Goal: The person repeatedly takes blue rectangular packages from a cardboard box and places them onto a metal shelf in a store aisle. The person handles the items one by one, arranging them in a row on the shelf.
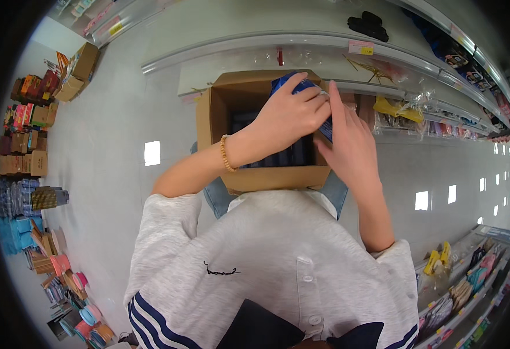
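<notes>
A blue plastic packet (282, 81) is held above the right side of an opened cardboard box (276, 179). My left hand (294, 107), with a beaded bracelet at the wrist, reaches across the box, its fingers curled over the packet. At the packet's right side is my right hand (353, 137), with fingers extended along it and thumb underneath. The two hands cover much of the packet. Inside the box, dark blue packs (296, 152) stand in rows, partly hidden by my left forearm.
Store shelves (246, 43) rise beyond the box, with a black item (368, 26) on an upper board. Yellow packaging (396, 109) and clear plastic lie on the right shelf. Cartons (78, 72) and stacked goods line the left floor. Another shelf rack (459, 288) stands at lower right.
</notes>
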Demonstrator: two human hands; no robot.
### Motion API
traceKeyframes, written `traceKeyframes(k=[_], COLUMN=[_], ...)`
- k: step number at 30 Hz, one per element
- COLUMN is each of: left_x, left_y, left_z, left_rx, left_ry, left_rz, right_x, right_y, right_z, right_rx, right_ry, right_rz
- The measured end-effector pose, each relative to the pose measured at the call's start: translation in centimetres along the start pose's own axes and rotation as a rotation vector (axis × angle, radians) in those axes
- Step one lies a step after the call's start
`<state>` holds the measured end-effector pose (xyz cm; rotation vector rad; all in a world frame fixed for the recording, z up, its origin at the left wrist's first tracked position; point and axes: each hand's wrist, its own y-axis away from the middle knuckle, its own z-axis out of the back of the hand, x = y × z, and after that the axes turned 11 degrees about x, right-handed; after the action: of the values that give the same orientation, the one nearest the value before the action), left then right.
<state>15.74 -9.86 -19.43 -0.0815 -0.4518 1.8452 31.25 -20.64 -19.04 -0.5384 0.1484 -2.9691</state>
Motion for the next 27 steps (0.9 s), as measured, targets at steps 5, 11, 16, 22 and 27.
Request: traceKeyframes(k=[5, 11, 16, 22, 27], left_x=[0.3, -1.1, -3.4, -4.8, -5.0], left_y=[3.5, 4.5, 7.2, 8.1, 8.3], left_z=[-4.9, -15.1, -25.1, -28.1, -26.3], left_rx=[-0.298, 0.925, 0.743, 1.156, 1.148], left_ry=[0.224, 0.371, 0.313, 0.277, 0.255], left_rz=[0.328, 0.056, -0.071, 0.006, 0.060], right_x=[-2.2, -3.7, -2.3, -4.2, -7.0], right_y=[-3.3, -3.7, -4.6, -4.7, -4.1], right_z=[-3.5, -5.9, -8.0, -13.9, -20.6], right_rx=[0.119, 0.056, 0.158, 0.356, 0.429], right_ry=[-0.125, -0.117, 0.037, 0.192, 0.366], right_rz=[-0.195, -0.106, -0.181, -0.292, -0.281])
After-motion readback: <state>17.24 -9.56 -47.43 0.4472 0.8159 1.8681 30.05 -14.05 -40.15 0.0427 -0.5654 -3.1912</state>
